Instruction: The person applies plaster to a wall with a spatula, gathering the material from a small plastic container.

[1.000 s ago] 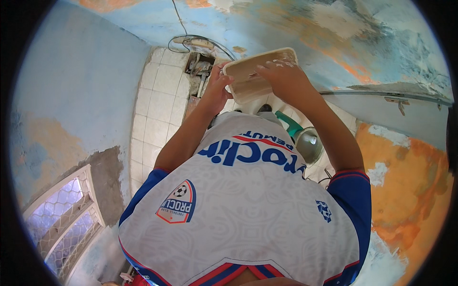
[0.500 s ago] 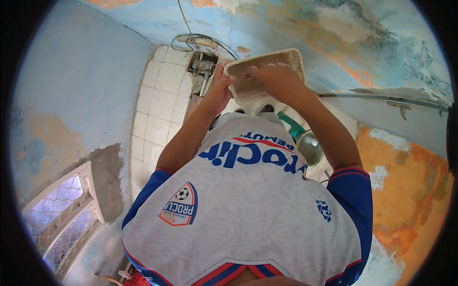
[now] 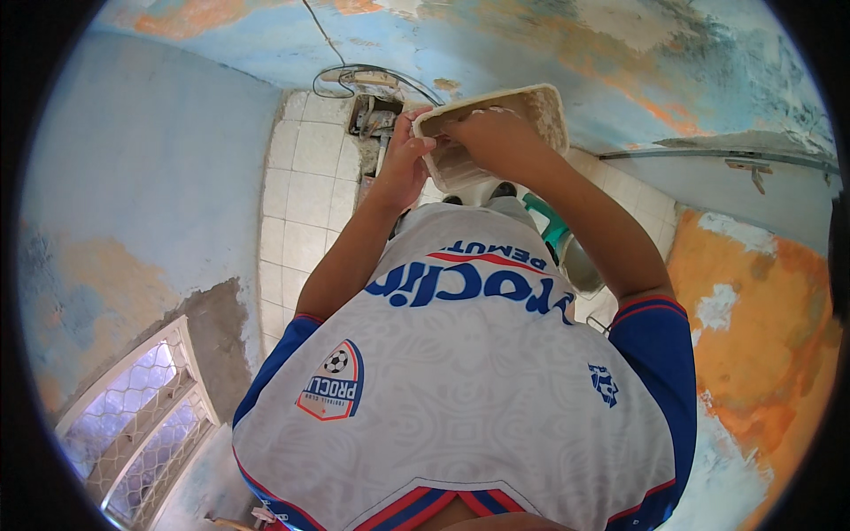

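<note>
My left hand (image 3: 407,157) grips the left side of a rectangular cream plastic tub (image 3: 553,115), thumb over the rim and fingers behind it, with whitish residue on its inside. My right hand (image 3: 496,137) is inside the tilted tub, its fingers curled toward the left inner side and partly hidden; whitish smears show on the knuckles, and what it holds, if anything, I cannot make out.
A patchy blue and orange wall (image 3: 177,133) surrounds a tiled floor (image 3: 292,212) with an open recess holding pipes (image 3: 376,119). Black cable (image 3: 341,71) loops beside it. A green object (image 3: 553,226) and metal bowl (image 3: 584,270) lie by my feet. A grilled window (image 3: 133,416) is lower left.
My right hand has moved left and deeper into the tub, its fingertips now more hidden. The tub has shifted slightly up and right. The whole view has shifted a little.
</note>
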Action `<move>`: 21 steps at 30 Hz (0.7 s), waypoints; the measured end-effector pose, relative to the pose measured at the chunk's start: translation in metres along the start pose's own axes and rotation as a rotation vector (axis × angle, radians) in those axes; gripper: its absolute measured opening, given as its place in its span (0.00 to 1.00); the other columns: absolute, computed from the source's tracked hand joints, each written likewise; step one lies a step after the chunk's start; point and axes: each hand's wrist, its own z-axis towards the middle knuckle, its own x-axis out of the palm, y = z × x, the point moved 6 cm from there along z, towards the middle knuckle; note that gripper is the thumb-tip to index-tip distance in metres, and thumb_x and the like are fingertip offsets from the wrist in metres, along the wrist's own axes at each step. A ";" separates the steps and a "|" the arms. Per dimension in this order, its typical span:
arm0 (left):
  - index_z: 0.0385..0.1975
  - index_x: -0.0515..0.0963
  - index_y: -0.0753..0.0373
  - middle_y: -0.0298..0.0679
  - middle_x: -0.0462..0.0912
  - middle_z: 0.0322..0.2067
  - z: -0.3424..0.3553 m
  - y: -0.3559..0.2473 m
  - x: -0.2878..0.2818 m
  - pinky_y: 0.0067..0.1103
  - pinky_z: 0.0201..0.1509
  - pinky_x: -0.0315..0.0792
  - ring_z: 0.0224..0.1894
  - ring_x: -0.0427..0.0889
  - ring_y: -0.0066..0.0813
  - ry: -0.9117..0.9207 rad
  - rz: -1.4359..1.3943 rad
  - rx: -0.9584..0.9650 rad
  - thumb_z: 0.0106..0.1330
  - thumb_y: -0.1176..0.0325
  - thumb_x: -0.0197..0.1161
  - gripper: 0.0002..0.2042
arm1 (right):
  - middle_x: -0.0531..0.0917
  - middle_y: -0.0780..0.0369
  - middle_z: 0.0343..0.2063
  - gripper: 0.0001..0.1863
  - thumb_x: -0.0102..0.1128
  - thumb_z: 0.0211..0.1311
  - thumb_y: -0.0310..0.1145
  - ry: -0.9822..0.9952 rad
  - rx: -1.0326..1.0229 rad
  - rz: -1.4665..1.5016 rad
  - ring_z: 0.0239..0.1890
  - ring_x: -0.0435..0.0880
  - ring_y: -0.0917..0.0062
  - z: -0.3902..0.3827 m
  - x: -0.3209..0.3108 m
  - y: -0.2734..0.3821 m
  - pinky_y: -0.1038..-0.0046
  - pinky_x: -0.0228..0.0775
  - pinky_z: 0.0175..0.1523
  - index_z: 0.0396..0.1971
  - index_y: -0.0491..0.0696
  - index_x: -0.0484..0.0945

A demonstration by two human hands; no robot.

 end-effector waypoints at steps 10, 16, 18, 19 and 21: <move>0.63 0.62 0.61 0.44 0.72 0.58 0.004 0.007 0.004 0.33 0.66 0.67 0.60 0.73 0.34 -0.055 -0.132 -0.057 0.62 0.68 0.54 0.26 | 0.87 0.53 0.39 0.20 0.62 0.55 0.25 0.121 0.018 0.074 0.43 0.87 0.60 0.000 0.008 -0.011 0.61 0.76 0.52 0.50 0.54 0.83; 0.62 0.62 0.59 0.42 0.72 0.56 0.009 0.011 -0.001 0.34 0.65 0.69 0.60 0.73 0.35 -0.065 -0.080 -0.081 0.61 0.67 0.56 0.27 | 0.86 0.53 0.39 0.20 0.61 0.55 0.25 -0.080 0.111 0.021 0.42 0.87 0.58 -0.014 -0.004 -0.017 0.60 0.77 0.50 0.49 0.54 0.82; 0.62 0.62 0.58 0.42 0.72 0.56 0.011 0.007 0.004 0.35 0.64 0.71 0.60 0.73 0.35 -0.074 -0.030 -0.079 0.61 0.67 0.56 0.27 | 0.86 0.53 0.39 0.19 0.60 0.56 0.26 -0.066 0.143 0.048 0.43 0.86 0.58 -0.011 0.011 -0.022 0.60 0.77 0.49 0.49 0.54 0.83; 0.62 0.62 0.57 0.42 0.71 0.56 0.012 0.005 0.005 0.35 0.63 0.72 0.60 0.73 0.35 -0.083 0.001 -0.086 0.61 0.67 0.56 0.27 | 0.86 0.53 0.40 0.19 0.60 0.56 0.26 -0.059 0.159 0.062 0.43 0.86 0.58 -0.009 0.017 -0.024 0.61 0.77 0.49 0.49 0.54 0.83; 0.62 0.63 0.57 0.42 0.71 0.56 0.012 0.002 0.006 0.35 0.61 0.73 0.59 0.73 0.34 -0.084 0.041 -0.077 0.61 0.67 0.56 0.26 | 0.87 0.54 0.41 0.16 0.58 0.61 0.30 -0.028 0.158 0.038 0.45 0.87 0.60 -0.006 0.015 -0.019 0.62 0.78 0.52 0.48 0.54 0.84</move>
